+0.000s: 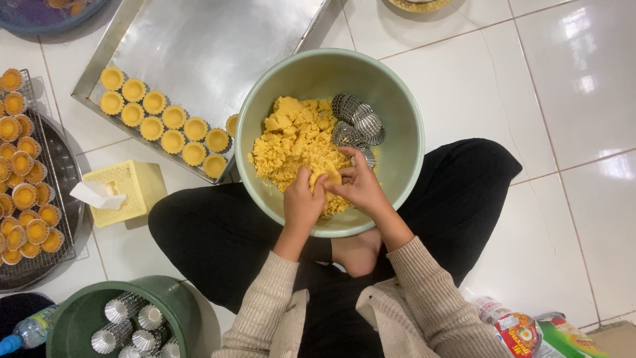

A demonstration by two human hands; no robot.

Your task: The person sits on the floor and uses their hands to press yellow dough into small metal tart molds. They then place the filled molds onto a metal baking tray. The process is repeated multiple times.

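A small lump of crumbly yellow dough (326, 178) sits pinched between the fingertips of both hands, the left hand (302, 203) curled closed on its left side and the right hand (361, 189) closed on its right, equally near. The rest of the yellow dough heap (295, 142) lies just beyond the fingertips inside the pale green plastic bowl (404, 139), with fluted metal tart moulds (358, 124) beyond the right fingers.

two bowls (404, 152), one tray (199, 46), one tissue box (132, 189)
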